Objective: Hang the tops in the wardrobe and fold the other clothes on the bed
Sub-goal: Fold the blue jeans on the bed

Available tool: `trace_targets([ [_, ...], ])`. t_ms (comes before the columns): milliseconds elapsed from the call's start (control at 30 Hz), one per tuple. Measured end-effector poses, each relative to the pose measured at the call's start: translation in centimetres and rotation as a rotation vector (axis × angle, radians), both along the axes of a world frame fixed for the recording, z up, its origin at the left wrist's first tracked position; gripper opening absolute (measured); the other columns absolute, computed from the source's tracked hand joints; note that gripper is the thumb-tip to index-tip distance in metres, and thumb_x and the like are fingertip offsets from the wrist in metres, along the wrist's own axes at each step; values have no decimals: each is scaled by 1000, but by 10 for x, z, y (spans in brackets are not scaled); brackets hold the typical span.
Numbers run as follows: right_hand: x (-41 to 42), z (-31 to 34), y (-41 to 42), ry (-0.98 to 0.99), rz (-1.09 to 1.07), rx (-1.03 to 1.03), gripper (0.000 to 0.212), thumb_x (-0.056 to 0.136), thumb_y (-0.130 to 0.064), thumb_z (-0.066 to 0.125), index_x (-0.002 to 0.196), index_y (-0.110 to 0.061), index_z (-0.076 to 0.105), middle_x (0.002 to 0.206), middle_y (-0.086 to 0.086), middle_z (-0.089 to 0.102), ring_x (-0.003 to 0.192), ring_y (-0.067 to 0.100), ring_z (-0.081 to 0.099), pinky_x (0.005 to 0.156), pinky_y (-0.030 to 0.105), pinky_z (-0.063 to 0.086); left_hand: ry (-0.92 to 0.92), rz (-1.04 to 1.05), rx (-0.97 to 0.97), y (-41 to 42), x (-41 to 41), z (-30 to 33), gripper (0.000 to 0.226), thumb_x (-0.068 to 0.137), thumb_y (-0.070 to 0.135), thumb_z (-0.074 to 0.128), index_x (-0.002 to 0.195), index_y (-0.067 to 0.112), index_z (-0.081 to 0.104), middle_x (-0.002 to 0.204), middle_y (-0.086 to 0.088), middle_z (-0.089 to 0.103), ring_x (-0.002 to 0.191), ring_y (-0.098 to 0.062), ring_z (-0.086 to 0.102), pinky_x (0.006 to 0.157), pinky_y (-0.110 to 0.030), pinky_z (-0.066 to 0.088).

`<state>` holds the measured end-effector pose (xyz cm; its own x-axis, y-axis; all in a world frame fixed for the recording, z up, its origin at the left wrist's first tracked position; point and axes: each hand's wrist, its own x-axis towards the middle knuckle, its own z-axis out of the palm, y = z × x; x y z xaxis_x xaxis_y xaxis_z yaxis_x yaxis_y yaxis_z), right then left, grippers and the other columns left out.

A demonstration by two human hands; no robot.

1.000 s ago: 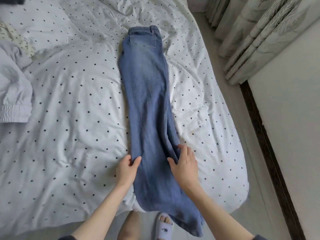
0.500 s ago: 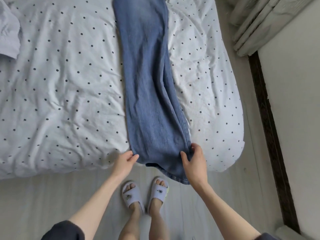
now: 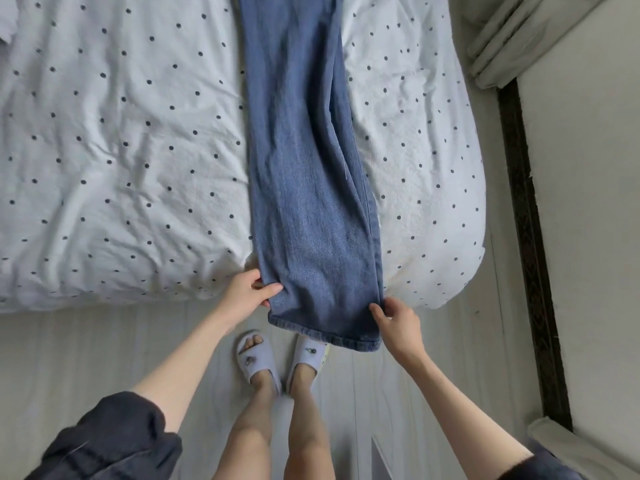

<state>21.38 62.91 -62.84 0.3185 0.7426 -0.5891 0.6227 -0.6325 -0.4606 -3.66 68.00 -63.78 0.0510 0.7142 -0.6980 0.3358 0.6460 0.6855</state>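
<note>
Since a moment ago both hands have slid down the trouser legs to the hem end, and the view has tipped further toward the floor, so the waistband is now out of frame. The pair of blue denim jeans (image 3: 304, 174), folded lengthwise with one leg over the other, lies along the bed with the white, dark-dotted cover (image 3: 114, 150), its hem end hanging over the bed's near edge above the pale wooden floor (image 3: 86, 358). The left hand (image 3: 247, 292) pinches the left edge of the jeans just above the hem, thumb on top and fingers tucked beneath the cloth. The right hand (image 3: 398, 322) has a closed grip on the right edge, thumb and fingertips nipping the denim near the hem corner. Below the hem stand the person's feet in pale lilac slippers (image 3: 258, 362). A pale patterned curtain (image 3: 505, 39) hangs at upper right.
</note>
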Motion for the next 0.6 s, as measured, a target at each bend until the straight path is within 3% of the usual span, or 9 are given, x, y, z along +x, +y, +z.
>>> trace_targets([
  [100, -5, 16, -6, 64, -20, -12, 40, 92, -19, 56, 58, -16, 35, 55, -5, 41, 53, 8, 37, 48, 18, 29, -39, 24, -4, -9, -8, 22, 17, 89, 2, 59, 104, -6, 60, 91, -15, 64, 71, -13, 56, 58, -18, 47],
  [200, -9, 42, -17, 117, -23, -25, 38, 91, -18, 56, 60, -15, 35, 57, -4, 40, 54, 10, 36, 50, 25, 28, -95, 37, -31, -18, -16, 49, 11, 90, 3, 58, 99, -3, 60, 84, -11, 64, 70, -14, 55, 53, -16, 45],
  [300, -10, 74, -26, 170, -30, -81, 36, 90, -16, 56, 60, -16, 37, 58, -5, 41, 55, 9, 37, 49, 24, 28, -113, -29, -74, -32, -22, 78, 17, 90, 2, 57, 103, -8, 60, 87, -15, 62, 71, -15, 51, 55, -16, 41],
  [400, -7, 100, -32, 318, -161, -137, 33, 93, -15, 55, 62, -15, 45, 59, -5, 46, 56, 9, 42, 51, 20, 35, -107, -89, -77, -40, -22, 100, 17, 90, 5, 59, 103, -4, 65, 94, -10, 67, 81, -13, 57, 66, -15, 44],
  [500, -1, 126, -29, 489, -242, -230, 20, 94, -15, 55, 75, -10, 56, 72, 3, 56, 66, 15, 53, 61, 24, 48, -135, -44, -87, -48, -21, 115, 22, 92, 12, 58, 108, -1, 65, 109, -8, 68, 102, -17, 62, 95, -26, 44],
  [600, 5, 145, -22, 481, -211, -256, 22, 94, -16, 55, 72, -12, 54, 74, 4, 54, 66, 14, 53, 57, 22, 47, -181, 14, -137, -57, -18, 124, 26, 93, 16, 56, 116, 3, 60, 117, -9, 65, 109, -20, 61, 100, -33, 44],
])
